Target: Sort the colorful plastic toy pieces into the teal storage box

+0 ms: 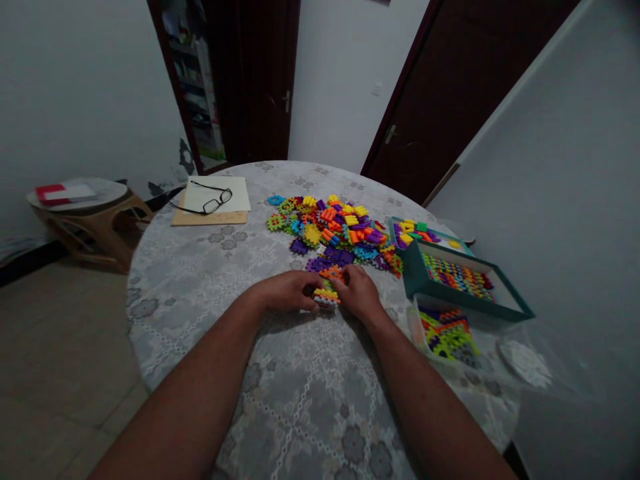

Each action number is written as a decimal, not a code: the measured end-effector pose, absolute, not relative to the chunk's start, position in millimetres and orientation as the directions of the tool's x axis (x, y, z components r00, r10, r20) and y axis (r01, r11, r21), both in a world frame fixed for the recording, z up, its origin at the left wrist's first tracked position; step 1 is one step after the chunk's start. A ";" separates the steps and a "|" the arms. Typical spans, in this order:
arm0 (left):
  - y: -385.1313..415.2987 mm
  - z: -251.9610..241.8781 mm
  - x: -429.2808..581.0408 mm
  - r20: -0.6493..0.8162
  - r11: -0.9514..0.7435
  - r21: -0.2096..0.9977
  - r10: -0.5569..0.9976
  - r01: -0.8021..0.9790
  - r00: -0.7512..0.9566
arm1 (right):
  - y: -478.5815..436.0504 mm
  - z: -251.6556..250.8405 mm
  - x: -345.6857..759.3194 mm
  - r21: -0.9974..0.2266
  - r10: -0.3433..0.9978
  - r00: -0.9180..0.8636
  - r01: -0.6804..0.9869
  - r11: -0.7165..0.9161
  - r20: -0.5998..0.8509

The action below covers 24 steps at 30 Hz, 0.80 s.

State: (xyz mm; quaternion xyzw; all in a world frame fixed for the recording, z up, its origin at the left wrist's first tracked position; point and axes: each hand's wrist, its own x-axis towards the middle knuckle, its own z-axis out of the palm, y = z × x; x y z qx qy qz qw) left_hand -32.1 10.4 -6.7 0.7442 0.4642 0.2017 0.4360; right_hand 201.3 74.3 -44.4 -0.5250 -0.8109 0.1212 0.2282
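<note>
Close to the pile's near edge, a small stack of toothed plastic building pieces (327,296), yellow over white, rests on the table. My left hand (290,291) is closed on the stack's left side, its thumb and fingers curled around the edge. From the right, my right hand (359,292) pinches at an orange toothed piece (332,272) just behind the stack; its fingertips are partly hidden. Beyond both hands spreads a loose pile of toothed plates and ribbed connector blocks (345,230) in yellow, orange, purple, blue and green.
Right of the pile stand a green box (505,303) with rows of colourful pieces and a clear plastic tub (417,327) holding more. Glasses (218,201) lie on paper and a board at the back left. A stool (95,220) stands beyond the patterned round table (200,267).
</note>
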 end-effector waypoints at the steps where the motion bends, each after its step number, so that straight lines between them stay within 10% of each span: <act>1: 10.0 -6.0 -31.9 -0.108 -0.181 0.838 0.870 0.515 0.480 | 74.8 -45.4 204.7 -0.481 0.900 -0.357 0.762 0.435 0.248; 20: 7.9 0.1 -27.1 -0.107 -0.146 0.883 0.862 0.447 0.495 | 69.5 -26.5 214.4 -0.706 0.886 -0.247 0.536 0.463 0.394; 24: 9.4 -1.4 -27.5 -0.101 -0.162 0.869 0.867 0.468 0.488 | 54.7 -3.3 217.0 -0.741 0.794 -0.566 0.432 0.514 0.221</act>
